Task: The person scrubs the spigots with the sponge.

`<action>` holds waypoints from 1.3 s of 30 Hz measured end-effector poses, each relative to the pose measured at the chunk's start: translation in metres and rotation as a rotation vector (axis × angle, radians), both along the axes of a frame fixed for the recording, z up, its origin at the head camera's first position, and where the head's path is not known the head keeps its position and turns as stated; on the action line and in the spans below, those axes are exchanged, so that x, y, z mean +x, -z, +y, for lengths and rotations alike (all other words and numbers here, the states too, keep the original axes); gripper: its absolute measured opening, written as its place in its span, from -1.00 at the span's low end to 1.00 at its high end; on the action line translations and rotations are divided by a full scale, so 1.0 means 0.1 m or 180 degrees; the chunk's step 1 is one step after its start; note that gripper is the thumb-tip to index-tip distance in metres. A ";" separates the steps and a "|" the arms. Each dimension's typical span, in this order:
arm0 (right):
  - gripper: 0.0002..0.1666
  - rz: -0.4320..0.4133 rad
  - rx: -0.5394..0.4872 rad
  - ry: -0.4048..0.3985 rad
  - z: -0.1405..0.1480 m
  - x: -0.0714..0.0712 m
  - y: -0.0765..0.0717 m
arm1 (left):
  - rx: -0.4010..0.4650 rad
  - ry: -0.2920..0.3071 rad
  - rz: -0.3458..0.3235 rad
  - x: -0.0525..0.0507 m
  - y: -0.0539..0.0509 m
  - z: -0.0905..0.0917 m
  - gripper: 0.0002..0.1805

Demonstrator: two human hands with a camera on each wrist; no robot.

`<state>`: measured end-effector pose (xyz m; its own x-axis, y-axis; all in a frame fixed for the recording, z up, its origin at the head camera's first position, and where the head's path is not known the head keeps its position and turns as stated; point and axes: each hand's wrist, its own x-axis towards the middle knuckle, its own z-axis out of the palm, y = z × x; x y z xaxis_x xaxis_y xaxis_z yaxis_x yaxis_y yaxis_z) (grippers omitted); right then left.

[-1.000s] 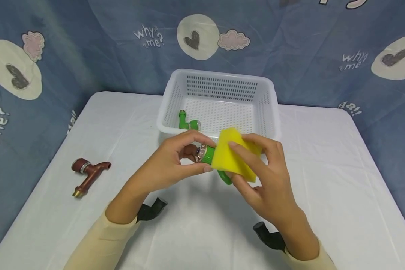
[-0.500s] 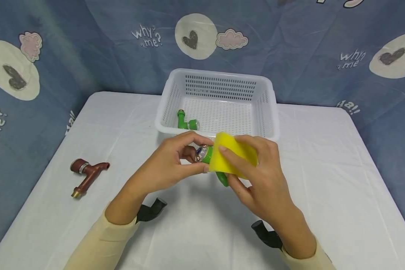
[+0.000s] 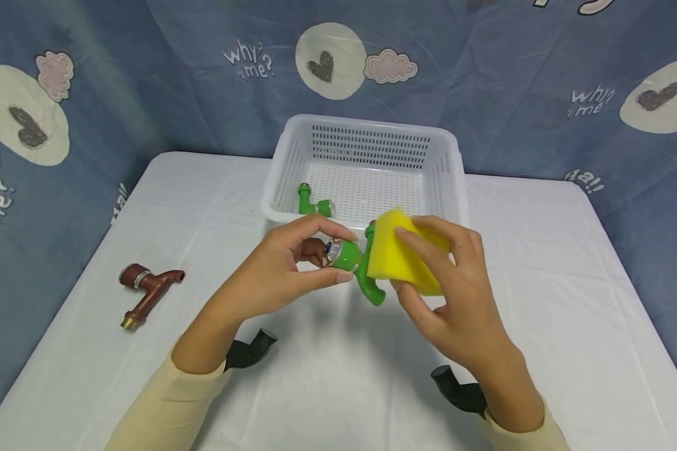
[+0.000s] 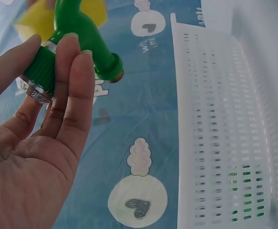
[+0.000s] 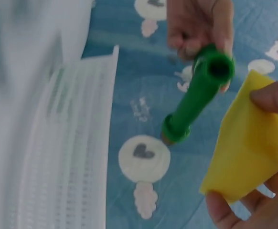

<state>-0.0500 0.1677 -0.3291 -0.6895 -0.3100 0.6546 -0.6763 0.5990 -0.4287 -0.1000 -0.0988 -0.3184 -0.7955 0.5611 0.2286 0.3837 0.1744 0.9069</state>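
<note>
Between thumb and fingers, my left hand (image 3: 282,269) grips a green faucet (image 3: 370,275) by its ribbed knob, with the shiny, jewelled-looking end facing the palm. In the left wrist view the green faucet (image 4: 89,38) rises out of the fingers, a brownish tip on one end. My right hand (image 3: 457,294) pinches a yellow sponge (image 3: 403,257) just right of the faucet body. From the head, the sponge overlaps the faucet's edge; the right wrist view shows a gap between the sponge (image 5: 249,138) and the faucet (image 5: 194,102).
A white perforated basket (image 3: 457,169) stands behind the hands, with another green faucet (image 3: 310,203) inside at its near left. On the white table (image 3: 570,300), a brown faucet (image 3: 149,291) lies at the left. Black wrist mounts (image 3: 251,351) jut from both sleeves.
The sponge has moved right, off the knob and faucet body, uncovering more of the faucet. My left hand keeps its grip on the knob nearly in place.
</note>
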 end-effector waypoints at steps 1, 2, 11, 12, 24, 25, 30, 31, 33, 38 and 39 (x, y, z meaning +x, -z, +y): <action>-0.41 -0.0031 -0.0037 -0.0101 -0.01 0.01 0.00 | 0.0002 0.0003 -0.0027 0.00 -0.01 0.00 -0.47; -0.41 -0.0064 -0.0055 -0.0191 -0.03 0.02 0.00 | 0.0006 0.0007 -0.0057 0.00 -0.01 0.00 -0.47; -0.48 0.0076 0.0083 -0.0188 0.02 -0.06 0.05 | 0.0045 0.0107 -0.0155 0.01 -0.05 -0.04 -0.47; -0.48 0.0086 0.0111 -0.0141 0.04 -0.07 0.06 | 0.0075 0.0127 -0.0175 0.01 -0.05 -0.04 -0.47; -0.32 0.0406 0.0003 -0.0159 0.04 -0.02 -0.02 | 0.0332 0.0205 -0.0298 -0.01 -0.08 -0.09 -0.44; -0.29 0.0452 0.0025 -0.0188 0.03 -0.01 -0.03 | 0.0342 0.0205 -0.0302 -0.01 -0.08 -0.09 -0.44; -0.29 0.0606 0.0142 -0.0233 -0.01 -0.01 -0.03 | 0.0385 0.0254 -0.0382 0.01 -0.10 -0.09 -0.46; -0.29 0.0632 0.0150 -0.0222 -0.01 -0.01 -0.02 | 0.0406 0.0277 -0.0394 0.01 -0.10 -0.09 -0.46; -0.29 0.0665 0.0180 -0.0169 0.00 -0.03 0.01 | 0.0469 0.0329 -0.0402 0.02 -0.10 -0.10 -0.47; -0.24 0.0632 0.0283 0.0036 0.04 -0.12 0.09 | 0.0636 0.0369 -0.0445 0.03 -0.11 -0.12 -0.47; -0.22 0.0608 0.0298 0.0090 0.05 -0.14 0.10 | 0.0644 0.0357 -0.0457 0.02 -0.11 -0.12 -0.48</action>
<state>-0.0637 0.1723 -0.3391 -0.5650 -0.3580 0.7434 -0.7223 0.6501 -0.2359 -0.0976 -0.1112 -0.3071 -0.7634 0.6019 0.2344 0.2553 -0.0523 0.9655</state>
